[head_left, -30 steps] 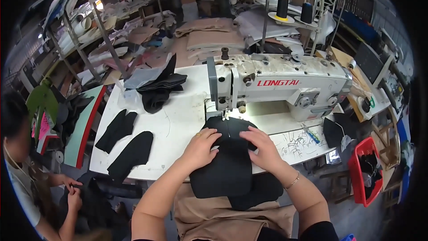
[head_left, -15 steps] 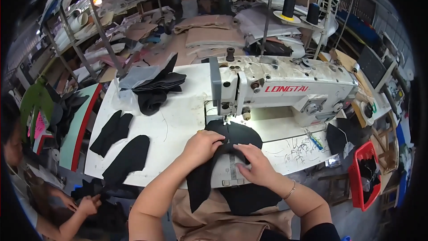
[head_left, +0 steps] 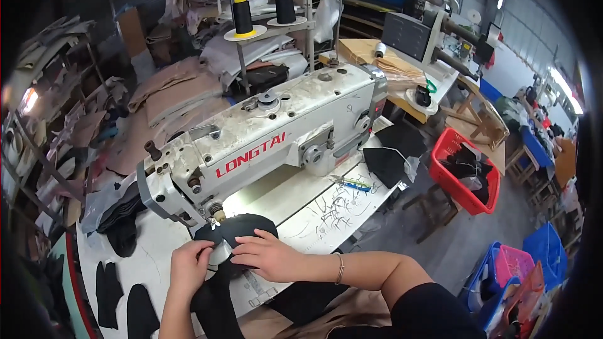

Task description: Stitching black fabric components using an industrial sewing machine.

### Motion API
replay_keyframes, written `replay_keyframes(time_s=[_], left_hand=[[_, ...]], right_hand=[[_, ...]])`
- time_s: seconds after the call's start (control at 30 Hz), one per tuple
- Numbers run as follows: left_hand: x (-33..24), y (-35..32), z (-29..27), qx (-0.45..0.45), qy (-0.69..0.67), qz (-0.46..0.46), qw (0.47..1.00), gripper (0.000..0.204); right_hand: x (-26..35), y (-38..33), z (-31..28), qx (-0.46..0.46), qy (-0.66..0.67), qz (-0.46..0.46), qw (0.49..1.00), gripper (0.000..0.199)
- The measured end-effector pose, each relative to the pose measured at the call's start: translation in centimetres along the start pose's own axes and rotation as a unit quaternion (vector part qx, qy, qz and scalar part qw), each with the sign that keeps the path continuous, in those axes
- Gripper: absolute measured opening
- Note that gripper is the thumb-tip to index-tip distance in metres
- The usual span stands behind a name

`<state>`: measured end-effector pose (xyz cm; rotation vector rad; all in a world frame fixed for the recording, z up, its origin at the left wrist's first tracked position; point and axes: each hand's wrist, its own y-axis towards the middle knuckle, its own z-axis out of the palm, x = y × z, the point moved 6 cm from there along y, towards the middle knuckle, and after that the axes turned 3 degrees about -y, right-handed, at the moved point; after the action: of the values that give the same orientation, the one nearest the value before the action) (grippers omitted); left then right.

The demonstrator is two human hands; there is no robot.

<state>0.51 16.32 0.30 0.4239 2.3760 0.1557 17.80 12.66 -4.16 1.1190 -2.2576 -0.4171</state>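
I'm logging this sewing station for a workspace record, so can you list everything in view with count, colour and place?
sewing machine: one, white, centre of table
black fabric piece: one, under the needle
table: one, white, scribbled marks
thread cones: two, black, on stand behind machine
cut fabric pieces: several, black, table's left end
folded black fabric: a small pile, table's right end
red basket: one, floor at right
blue and pink bins: lower right
left hand: on fabric
right hand: flat on fabric, bracelet at wrist
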Motion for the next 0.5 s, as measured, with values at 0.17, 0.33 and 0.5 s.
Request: replay_keyframes(time_s=[0.17,0.33,0.5], left_hand=[[-0.1,0.4,-0.1,0.003,-0.023,-0.033,0.999,0.013],[0.5,-0.5,0.3,0.023,-0.011,-0.039,0.999,0.013],[0.7,-0.6,0.4,0.018,-0.026,-0.052,0.998,0.014]], right_hand=[[0.0,-0.1,0.1,0.049,0.015,-0.031,0.998,0.038],[1.3,-0.2,0.2,0.114,-0.017,-0.03,0.993,0.042],[1.5,-1.0,0.4,0.084,-0.006,-0.056,0.995,0.048]])
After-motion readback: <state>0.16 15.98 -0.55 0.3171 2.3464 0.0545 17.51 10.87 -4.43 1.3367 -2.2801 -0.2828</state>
